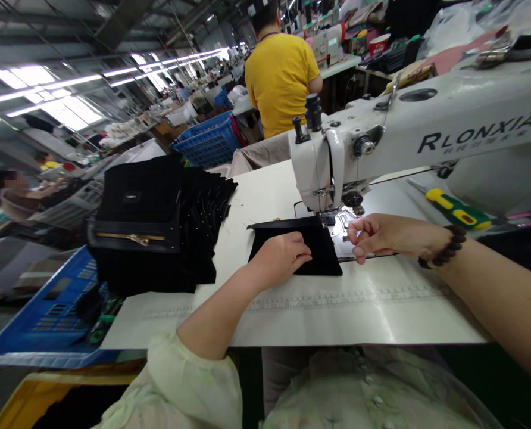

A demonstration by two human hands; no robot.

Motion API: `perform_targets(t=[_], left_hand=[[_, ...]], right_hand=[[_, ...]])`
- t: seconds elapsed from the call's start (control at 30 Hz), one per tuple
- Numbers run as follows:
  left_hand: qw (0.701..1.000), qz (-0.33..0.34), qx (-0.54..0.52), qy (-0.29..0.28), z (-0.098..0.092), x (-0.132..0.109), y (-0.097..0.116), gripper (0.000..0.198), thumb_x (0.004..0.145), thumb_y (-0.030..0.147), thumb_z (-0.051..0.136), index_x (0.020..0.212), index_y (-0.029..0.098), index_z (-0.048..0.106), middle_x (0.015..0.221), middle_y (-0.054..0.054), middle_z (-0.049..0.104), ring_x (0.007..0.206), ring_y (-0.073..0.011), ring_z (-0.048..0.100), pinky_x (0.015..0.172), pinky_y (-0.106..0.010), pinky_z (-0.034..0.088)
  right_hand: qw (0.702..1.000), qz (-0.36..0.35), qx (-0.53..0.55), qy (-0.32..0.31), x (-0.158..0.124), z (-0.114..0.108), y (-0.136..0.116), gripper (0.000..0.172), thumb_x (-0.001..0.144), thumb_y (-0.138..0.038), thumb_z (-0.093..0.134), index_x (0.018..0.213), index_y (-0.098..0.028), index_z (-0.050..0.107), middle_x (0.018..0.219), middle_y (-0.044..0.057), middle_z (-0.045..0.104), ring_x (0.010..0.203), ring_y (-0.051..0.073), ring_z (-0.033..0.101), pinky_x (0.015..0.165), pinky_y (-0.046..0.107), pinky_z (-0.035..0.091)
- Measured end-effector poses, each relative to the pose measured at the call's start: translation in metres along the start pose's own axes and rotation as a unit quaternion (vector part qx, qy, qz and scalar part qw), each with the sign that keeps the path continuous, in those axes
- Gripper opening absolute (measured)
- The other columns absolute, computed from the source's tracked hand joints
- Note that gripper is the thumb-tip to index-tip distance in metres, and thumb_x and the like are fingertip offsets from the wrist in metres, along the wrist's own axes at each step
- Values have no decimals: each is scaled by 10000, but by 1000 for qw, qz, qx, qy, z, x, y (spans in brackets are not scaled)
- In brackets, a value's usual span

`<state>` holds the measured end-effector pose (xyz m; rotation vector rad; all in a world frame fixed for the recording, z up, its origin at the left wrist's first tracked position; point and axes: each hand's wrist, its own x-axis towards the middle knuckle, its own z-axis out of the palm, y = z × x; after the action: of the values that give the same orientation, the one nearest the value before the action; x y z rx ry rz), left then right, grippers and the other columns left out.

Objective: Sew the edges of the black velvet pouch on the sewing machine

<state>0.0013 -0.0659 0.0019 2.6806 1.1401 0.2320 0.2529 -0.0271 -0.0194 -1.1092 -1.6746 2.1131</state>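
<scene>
A flat black fabric piece [321, 247] lies on the white sewing table [292, 304], its far edge under the presser foot of a white sewing machine [426, 137]. My left hand [280, 256] rests on the piece's left half with fingers curled down, pressing it flat. To the right of the piece, my right hand [379, 235] has its fingers pinched together by the needle plate; what they hold, if anything, is too small to make out. A dark bead bracelet [446, 247] sits on my right wrist.
A stack of black pieces with a gold-trimmed pouch [153, 226] on top fills the table's left side. A yellow-green screwdriver [457, 210] lies under the machine arm. Blue crates [46, 310] stand left; a person in a yellow shirt [281, 77] works beyond.
</scene>
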Motion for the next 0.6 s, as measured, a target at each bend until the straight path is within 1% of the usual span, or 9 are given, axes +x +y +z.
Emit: perform_targets(t=[0.27, 0.37, 0.43, 0.5, 0.53, 0.57, 0.6], left_hand=[[998, -12, 55, -26, -3, 4, -9, 166, 874, 221, 561, 873, 167, 718, 861, -32, 637, 724, -125, 599, 665, -245, 479], [997, -6, 67, -27, -5, 6, -10, 152, 859, 212, 580, 866, 153, 720, 899, -52, 661, 787, -158, 600, 713, -287, 497], [998, 0, 59, -8, -7, 8, -7, 125, 816, 219, 640, 876, 141, 717, 946, -67, 684, 877, -199, 596, 802, -349, 504], [999, -19, 2, 30, -6, 11, -1, 190, 764, 223, 701, 931, 132, 706, 1020, -83, 690, 944, -220, 595, 873, -392, 497], [997, -42, -53, 46, -5, 13, 4, 239, 755, 214, 708, 978, 129, 692, 1052, -89, 686, 931, -210, 608, 870, -387, 506], [988, -71, -124, 53, -2, 15, 9, 284, 764, 192, 692, 1039, 129, 668, 1078, -94, 679, 886, -187, 628, 834, -364, 525], [972, -102, -206, 50, 2, 19, 13, 322, 780, 157, 658, 1100, 128, 636, 1091, -98, 676, 806, -155, 645, 766, -326, 544]], right_hand=[[1000, -3, -25, 11, 1, -1, 1, 404, 604, -435, 763, 746, -182, 482, 607, -13, 642, 393, 21, 251, 397, 230, 95], [999, -3, -31, 27, 1, 2, 0, 397, 603, -434, 755, 741, -188, 476, 604, -19, 640, 397, 27, 257, 399, 230, 107], [998, 4, -36, 49, 2, 5, -1, 396, 590, -432, 752, 728, -193, 468, 600, -19, 639, 401, 32, 265, 400, 227, 119], [996, 7, -43, 71, 3, 9, -3, 397, 570, -419, 755, 717, -195, 462, 591, -19, 639, 397, 31, 262, 399, 225, 125], [996, 6, -47, 80, 3, 11, -4, 397, 560, -408, 759, 714, -195, 462, 589, -18, 643, 393, 29, 258, 398, 224, 124], [995, 5, -48, 87, 4, 13, -5, 400, 548, -399, 765, 713, -195, 463, 589, -16, 647, 388, 26, 254, 395, 224, 120], [995, 5, -47, 91, 5, 14, -6, 407, 536, -392, 772, 712, -195, 463, 591, -14, 652, 383, 23, 249, 392, 224, 116]])
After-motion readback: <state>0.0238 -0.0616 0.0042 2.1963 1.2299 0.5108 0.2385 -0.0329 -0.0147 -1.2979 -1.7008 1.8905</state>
